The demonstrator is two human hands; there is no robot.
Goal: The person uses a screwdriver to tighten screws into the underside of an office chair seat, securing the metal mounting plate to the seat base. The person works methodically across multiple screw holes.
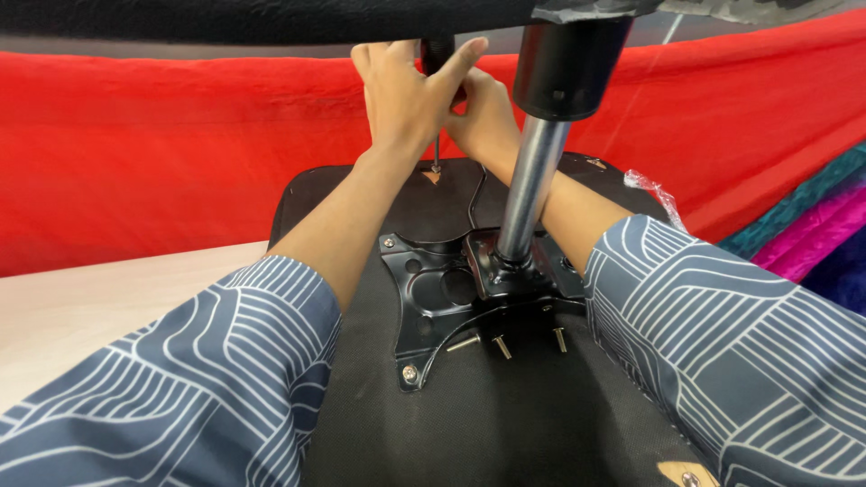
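At top centre, our left hand [406, 90] and right hand [483, 113] both clasp the screwdriver [437, 108]; we keep it upright on the seat [505, 424].

At the top centre of the frame the left hand [406, 95] covers most of the screwdriver [436, 108], so only the top of its dark handle and the thin shaft below the palm show. The right hand [483, 113] sits behind the left one, its fingers mostly hidden and its grip impossible to read. The chrome column [530, 185] crosses the right forearm and hides part of it. The black base [271, 18] overhead is cut off by the top edge. The mounting plate [428, 298] is partly covered by the column's bracket. At the bottom right edge a small tan patch with a screw [688, 476] is cut off.
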